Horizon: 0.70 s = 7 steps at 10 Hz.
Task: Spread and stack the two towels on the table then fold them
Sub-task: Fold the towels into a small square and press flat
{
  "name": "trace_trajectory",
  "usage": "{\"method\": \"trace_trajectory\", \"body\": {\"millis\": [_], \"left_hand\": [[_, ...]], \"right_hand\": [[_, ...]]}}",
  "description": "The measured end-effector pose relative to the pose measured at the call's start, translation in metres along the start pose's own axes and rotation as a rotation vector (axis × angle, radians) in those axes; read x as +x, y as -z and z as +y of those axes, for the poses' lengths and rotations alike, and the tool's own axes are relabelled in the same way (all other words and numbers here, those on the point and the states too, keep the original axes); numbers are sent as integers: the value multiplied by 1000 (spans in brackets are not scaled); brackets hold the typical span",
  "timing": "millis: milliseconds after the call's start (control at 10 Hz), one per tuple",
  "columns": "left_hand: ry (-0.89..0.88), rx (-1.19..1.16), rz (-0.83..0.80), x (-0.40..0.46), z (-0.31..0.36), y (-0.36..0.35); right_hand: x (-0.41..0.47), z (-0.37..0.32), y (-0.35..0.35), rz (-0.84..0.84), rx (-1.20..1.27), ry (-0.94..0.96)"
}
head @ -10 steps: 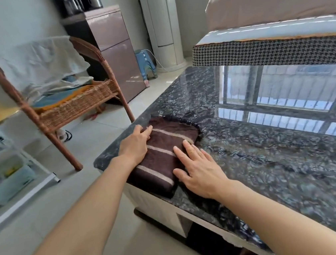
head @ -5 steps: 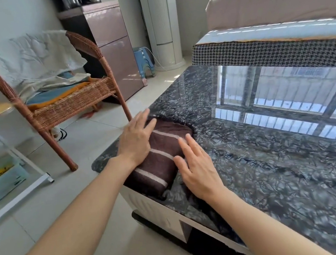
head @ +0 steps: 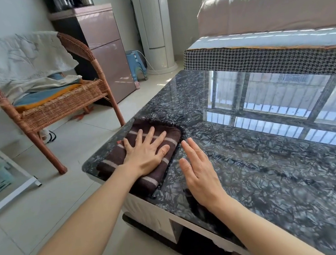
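Note:
A folded dark brown towel bundle with pale stripes (head: pixel 165 135) lies at the near left corner of the glossy dark marble table (head: pixel 272 168). A dark fringe shows along its far edge. My left hand (head: pixel 145 150) presses flat on top of the bundle, fingers straight and spread. My right hand (head: pixel 199 170) is off the towel, just to its right, fingers straight and together above the tabletop. Whether the bundle is one towel or two I cannot tell.
A wicker chair (head: pixel 41 104) draped with cloth stands on the tiled floor to the left. Behind it are a brown cabinet (head: pixel 104 50), a blue stool (head: pixel 136 66) and a white standing unit (head: pixel 155 26). A covered sofa (head: pixel 278 37) borders the table's far side.
My left hand slid from the towel's left edge onto its top. My right hand came off the towel's right edge and moved over the bare table.

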<state>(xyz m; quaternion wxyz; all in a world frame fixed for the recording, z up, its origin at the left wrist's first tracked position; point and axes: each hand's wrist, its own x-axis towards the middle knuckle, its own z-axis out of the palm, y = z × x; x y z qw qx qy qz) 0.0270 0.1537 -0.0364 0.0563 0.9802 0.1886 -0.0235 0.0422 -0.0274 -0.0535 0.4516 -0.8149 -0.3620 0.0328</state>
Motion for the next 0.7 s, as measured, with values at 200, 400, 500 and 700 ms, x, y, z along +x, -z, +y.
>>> {"method": "trace_trajectory", "body": {"millis": [200, 400, 500, 700], "left_hand": [[99, 24, 704, -32, -7, 6], [441, -85, 120, -53, -16, -9], [441, -76, 66, -53, -13, -6], [291, 5, 264, -55, 11, 1]], "right_hand": [[-24, 9, 23, 7, -8, -6], [-36, 11, 39, 8, -13, -18], [-43, 10, 46, 9, -6, -26], [-64, 20, 80, 64, 7, -71]]}}
